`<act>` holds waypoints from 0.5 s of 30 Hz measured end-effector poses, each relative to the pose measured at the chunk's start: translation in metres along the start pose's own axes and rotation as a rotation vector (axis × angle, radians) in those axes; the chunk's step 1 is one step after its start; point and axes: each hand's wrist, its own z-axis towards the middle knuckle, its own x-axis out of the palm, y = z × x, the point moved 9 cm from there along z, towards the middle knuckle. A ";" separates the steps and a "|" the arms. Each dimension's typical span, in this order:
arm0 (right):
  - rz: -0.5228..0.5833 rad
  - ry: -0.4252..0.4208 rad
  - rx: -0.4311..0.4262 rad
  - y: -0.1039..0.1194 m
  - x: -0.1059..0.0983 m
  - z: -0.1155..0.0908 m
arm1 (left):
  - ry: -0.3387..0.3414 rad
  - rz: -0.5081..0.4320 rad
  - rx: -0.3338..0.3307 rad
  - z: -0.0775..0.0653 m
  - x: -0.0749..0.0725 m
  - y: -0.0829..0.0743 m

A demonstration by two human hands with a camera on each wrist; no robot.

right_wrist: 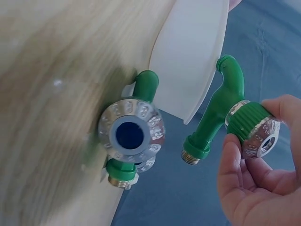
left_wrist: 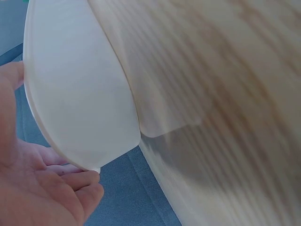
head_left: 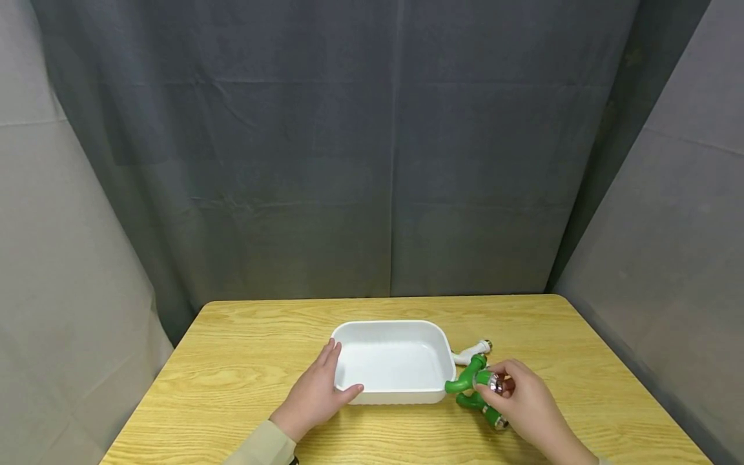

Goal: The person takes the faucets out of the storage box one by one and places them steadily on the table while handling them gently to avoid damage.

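In the head view a white rectangular dish (head_left: 395,396) stands on the wooden table. My left hand (head_left: 316,391) rests against its left end, fingers along the left rim and thumb across the near rim. My right hand (head_left: 526,403) pinches the ribbed round knob of a green faucet (right_wrist: 221,106), lifted off the table beside the dish. Its curved spout points toward the dish, and a brass-coloured thread shows at its other end. Just below the held one, a second green faucet (head_left: 473,401) with a silver-rimmed knob lies on the table.
A white faucet (head_left: 472,352) lies against the dish's right side, partly hidden by the green one. Wood-grain table (head_left: 244,361) surrounds the dish. Behind the table hangs a grey curtain (head_left: 302,161), with pale cloth walls (head_left: 668,245) at both sides.
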 end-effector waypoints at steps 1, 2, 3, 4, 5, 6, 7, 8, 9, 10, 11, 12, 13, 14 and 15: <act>-0.003 0.003 0.008 -0.001 -0.001 -0.001 | -0.001 0.001 0.002 0.000 0.000 0.000; -0.005 0.007 0.016 -0.003 -0.001 -0.003 | -0.003 0.001 0.003 0.000 0.000 0.000; -0.009 0.007 0.021 -0.004 -0.002 -0.004 | -0.004 0.001 0.004 0.000 0.000 0.000; -0.012 0.008 0.028 -0.006 -0.002 -0.005 | -0.006 0.000 0.006 0.000 0.000 0.000; -0.012 0.009 0.035 -0.008 -0.002 -0.007 | -0.007 -0.002 0.006 0.000 0.000 -0.001; -0.011 0.010 0.043 -0.010 -0.003 -0.008 | -0.007 -0.003 0.007 0.000 -0.001 -0.001; -0.012 0.015 0.054 -0.012 -0.003 -0.009 | -0.007 -0.003 0.006 0.000 -0.001 -0.001; -0.016 0.018 0.061 -0.014 -0.003 -0.010 | -0.006 -0.004 0.006 0.000 0.000 -0.001; -0.016 0.020 0.067 -0.016 -0.003 -0.011 | -0.006 -0.003 0.007 0.000 0.000 0.000; -0.016 0.024 0.073 -0.017 -0.004 -0.012 | -0.006 -0.002 0.007 0.000 0.000 0.000; -0.016 0.026 0.080 -0.019 -0.004 -0.013 | -0.005 -0.002 0.007 0.000 0.000 0.000; -0.018 0.028 0.085 -0.021 -0.004 -0.014 | -0.005 -0.001 0.007 0.000 0.000 0.000; -0.020 0.027 0.085 -0.023 -0.004 -0.015 | -0.005 -0.001 0.008 0.000 0.000 0.000; -0.022 0.025 0.085 -0.024 -0.004 -0.017 | -0.006 0.000 0.008 0.000 0.001 0.000; -0.019 0.021 0.086 -0.025 -0.005 -0.018 | -0.006 0.001 0.008 0.000 0.000 0.000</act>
